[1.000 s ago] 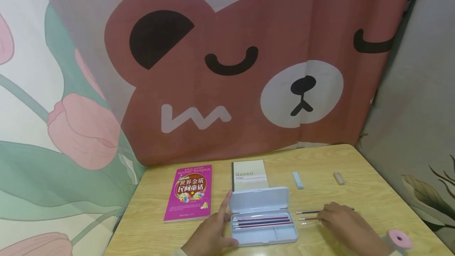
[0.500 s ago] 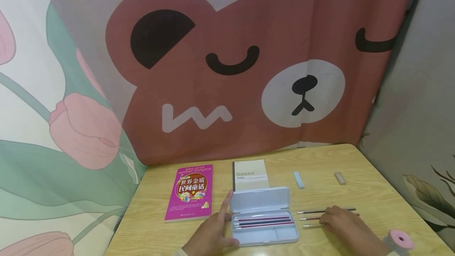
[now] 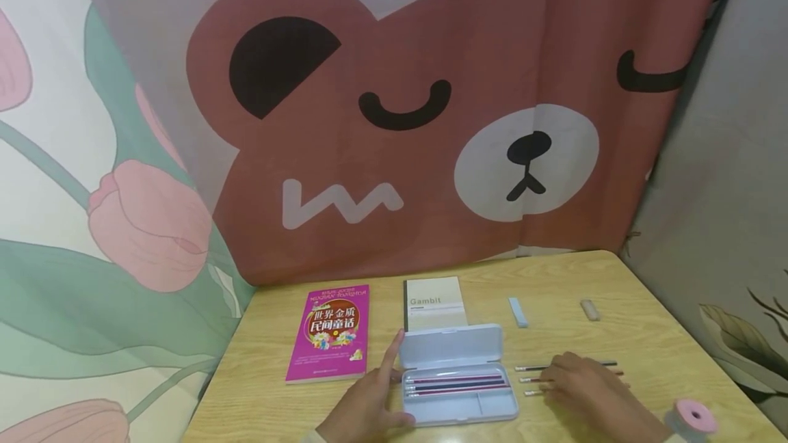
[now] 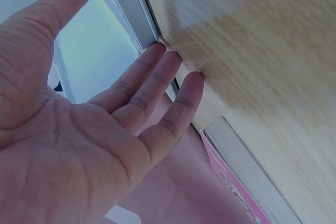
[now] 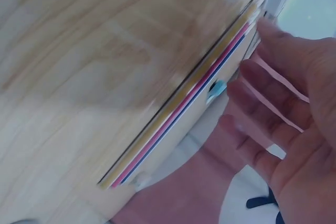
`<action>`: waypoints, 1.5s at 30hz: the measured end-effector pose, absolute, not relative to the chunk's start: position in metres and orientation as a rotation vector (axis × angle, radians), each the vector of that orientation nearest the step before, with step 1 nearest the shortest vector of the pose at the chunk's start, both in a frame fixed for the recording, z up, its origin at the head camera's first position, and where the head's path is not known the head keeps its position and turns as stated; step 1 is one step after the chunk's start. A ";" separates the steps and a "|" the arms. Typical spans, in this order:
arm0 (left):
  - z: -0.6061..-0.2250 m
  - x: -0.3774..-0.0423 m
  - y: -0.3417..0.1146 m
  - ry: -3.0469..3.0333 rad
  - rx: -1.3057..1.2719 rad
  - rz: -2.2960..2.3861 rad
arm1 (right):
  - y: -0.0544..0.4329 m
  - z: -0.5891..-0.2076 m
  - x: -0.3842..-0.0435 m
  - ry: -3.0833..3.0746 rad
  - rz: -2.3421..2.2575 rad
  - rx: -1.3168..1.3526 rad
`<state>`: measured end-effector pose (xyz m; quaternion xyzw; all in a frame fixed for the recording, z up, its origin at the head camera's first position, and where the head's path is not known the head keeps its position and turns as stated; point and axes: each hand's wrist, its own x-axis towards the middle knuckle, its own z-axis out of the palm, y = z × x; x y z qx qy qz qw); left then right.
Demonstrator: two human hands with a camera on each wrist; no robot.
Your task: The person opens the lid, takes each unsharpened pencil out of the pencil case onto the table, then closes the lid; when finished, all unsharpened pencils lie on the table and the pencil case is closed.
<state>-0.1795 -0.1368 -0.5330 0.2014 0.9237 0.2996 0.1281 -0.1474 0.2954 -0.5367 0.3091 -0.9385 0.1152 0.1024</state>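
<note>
An open pale-blue pencil case (image 3: 438, 413) lies on the table, its lid (image 3: 451, 348) tipped back and several pencils (image 3: 458, 385) in its long compartment. My left hand (image 3: 367, 400) rests at the case's left end, thumb by the front corner and forefinger up along the lid; in the left wrist view its straight fingers (image 4: 155, 100) reach past the case's edge. Right of the case, three pencils lie side by side, a dark pencil (image 3: 534, 367) farthest. Over them hovers my right hand (image 3: 581, 386), fingers loosely bent; the right wrist view shows these fingers beside the pencils (image 5: 181, 95), holding none.
Behind the case lies a Gambit notebook (image 3: 434, 303), with a pink-purple book (image 3: 327, 333) to its left. A light-blue strip (image 3: 518, 312) and a small beige block (image 3: 589, 310) sit farther back right. A pink-topped spool (image 3: 694, 417) stands at the front right.
The nearest loose pencil has shifted a little toward the front, away from the middle one. My right hand has moved slightly left over the pencils. The left hand stays at the case.
</note>
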 end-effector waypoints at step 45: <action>-0.528 -0.175 -0.137 2.723 0.604 0.861 | 0.156 -0.547 -0.174 -2.836 0.630 1.021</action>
